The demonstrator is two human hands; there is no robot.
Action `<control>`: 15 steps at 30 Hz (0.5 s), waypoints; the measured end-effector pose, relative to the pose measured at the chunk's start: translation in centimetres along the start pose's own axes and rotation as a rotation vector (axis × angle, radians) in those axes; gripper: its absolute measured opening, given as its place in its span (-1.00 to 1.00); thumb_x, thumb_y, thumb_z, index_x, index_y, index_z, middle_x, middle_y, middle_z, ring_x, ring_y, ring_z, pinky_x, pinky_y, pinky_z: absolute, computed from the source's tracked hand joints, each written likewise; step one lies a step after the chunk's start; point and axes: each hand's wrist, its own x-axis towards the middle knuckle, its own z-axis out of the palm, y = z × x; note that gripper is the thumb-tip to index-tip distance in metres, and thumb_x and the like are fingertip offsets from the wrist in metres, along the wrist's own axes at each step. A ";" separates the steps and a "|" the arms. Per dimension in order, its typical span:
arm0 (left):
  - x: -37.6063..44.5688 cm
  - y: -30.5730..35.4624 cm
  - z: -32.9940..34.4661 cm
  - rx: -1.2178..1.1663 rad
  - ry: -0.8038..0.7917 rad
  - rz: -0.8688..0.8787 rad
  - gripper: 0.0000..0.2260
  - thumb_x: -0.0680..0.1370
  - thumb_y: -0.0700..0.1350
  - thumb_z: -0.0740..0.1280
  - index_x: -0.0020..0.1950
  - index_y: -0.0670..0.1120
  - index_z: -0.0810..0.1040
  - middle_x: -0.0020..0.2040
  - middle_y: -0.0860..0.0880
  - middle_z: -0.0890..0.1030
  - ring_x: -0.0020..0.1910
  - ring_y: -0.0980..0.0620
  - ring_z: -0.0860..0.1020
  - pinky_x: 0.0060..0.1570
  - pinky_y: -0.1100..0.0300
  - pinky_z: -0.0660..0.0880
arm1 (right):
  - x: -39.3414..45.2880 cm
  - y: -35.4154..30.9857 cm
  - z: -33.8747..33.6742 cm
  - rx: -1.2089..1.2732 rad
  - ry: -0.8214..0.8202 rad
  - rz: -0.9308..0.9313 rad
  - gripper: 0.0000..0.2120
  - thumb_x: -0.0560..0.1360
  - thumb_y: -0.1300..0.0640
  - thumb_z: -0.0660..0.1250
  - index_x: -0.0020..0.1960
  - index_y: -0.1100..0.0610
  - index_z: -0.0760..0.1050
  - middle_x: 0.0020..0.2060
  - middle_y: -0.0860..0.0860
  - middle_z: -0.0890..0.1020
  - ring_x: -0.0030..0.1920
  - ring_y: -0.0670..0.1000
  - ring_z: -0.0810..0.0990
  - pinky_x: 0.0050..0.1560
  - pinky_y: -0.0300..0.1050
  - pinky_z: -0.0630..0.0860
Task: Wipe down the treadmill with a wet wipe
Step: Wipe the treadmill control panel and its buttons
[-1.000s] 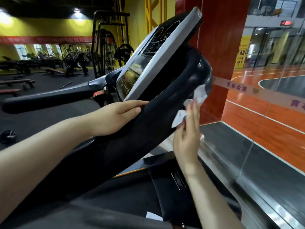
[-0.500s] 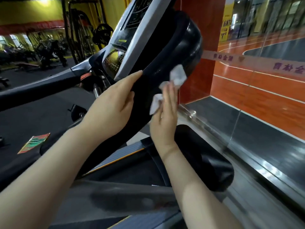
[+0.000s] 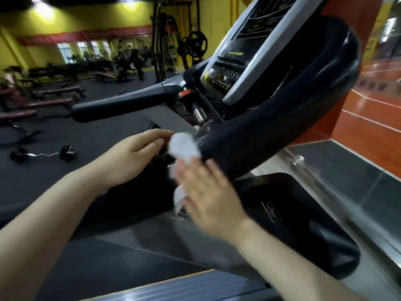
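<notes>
Black padded treadmill handrail (image 3: 271,127) under your white crumpled wet wipe (image 3: 183,146), low on its curved arm.

Keep your right hand (image 3: 208,196) flat, fingers straight, pressing the soft wipe along the smooth, glossy bend; it looks motion-blurred, so slow down for even contact. Your left hand (image 3: 134,157) pinches the wipe's upper edge, so use it to spread fresh cloth over the rounded surface.

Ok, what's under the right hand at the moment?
The white wet wipe lies under the right hand, pressed against the black treadmill handrail. Its ends stick out above and below the fingers. The hand hides the middle of the wipe, and the image is motion-blurred.
</notes>
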 end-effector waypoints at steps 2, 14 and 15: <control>-1.4 -1.4 -1.3 -0.077 0.005 -0.039 -0.75 0.70 -0.07 0.16 0.28 0.14 0.55 0.23 0.21 0.61 0.27 0.23 0.52 0.36 0.07 0.41 | 0.9 -3.0 0.1 -0.046 -0.105 -0.174 -0.48 0.59 0.03 0.18 0.51 0.17 0.26 0.51 0.08 0.26 0.54 0.09 0.17 0.53 0.08 0.07; -12.8 -12.9 -9.9 -0.098 0.248 -0.226 -0.77 0.64 0.06 0.21 0.23 0.31 0.52 0.25 0.25 0.58 0.28 0.23 0.52 0.42 0.02 0.35 | 10.6 -13.4 1.5 -0.062 -0.409 0.003 -0.67 0.51 0.20 0.23 0.23 0.30 0.48 0.04 0.19 0.59 0.10 0.23 0.53 0.42 0.10 0.30; -13.4 -13.4 -10.5 -0.105 0.270 -0.233 -0.77 0.66 0.02 0.21 0.22 0.31 0.53 0.24 0.24 0.59 0.26 0.24 0.53 0.41 0.02 0.36 | 11.4 -14.7 2.2 -0.007 -0.423 -0.034 -0.68 0.48 0.20 0.27 0.20 0.28 0.52 0.00 0.16 0.61 0.04 0.19 0.57 0.41 0.06 0.32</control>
